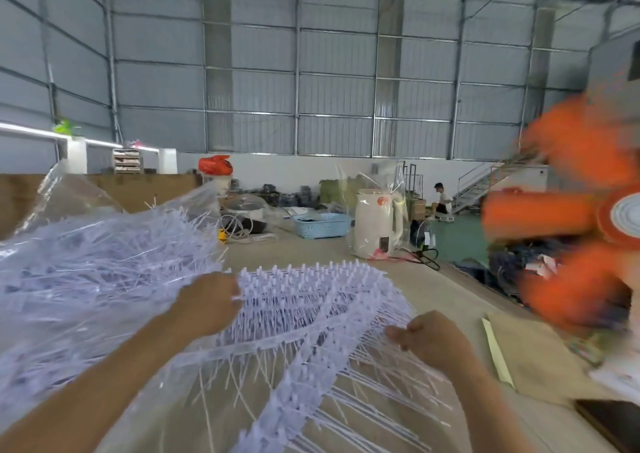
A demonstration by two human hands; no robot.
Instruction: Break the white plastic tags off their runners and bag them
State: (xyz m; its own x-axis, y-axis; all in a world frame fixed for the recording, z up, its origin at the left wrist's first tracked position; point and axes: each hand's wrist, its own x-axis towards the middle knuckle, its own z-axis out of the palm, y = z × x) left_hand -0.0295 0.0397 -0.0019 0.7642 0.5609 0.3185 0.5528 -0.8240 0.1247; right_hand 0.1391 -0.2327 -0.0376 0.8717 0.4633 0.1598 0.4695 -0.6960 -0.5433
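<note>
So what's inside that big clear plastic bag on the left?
The clear bag holds a dense heap of thin white plastic pieces, likely loose tags. What lies deeper in the heap or beneath it is covered. The left hand is beside its opening.

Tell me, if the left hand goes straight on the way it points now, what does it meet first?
The left hand points up and right, into the sheet of white tags it grips. Beyond the sheet the line probably crosses bare table toward the kettle, though depth is unclear.
</note>
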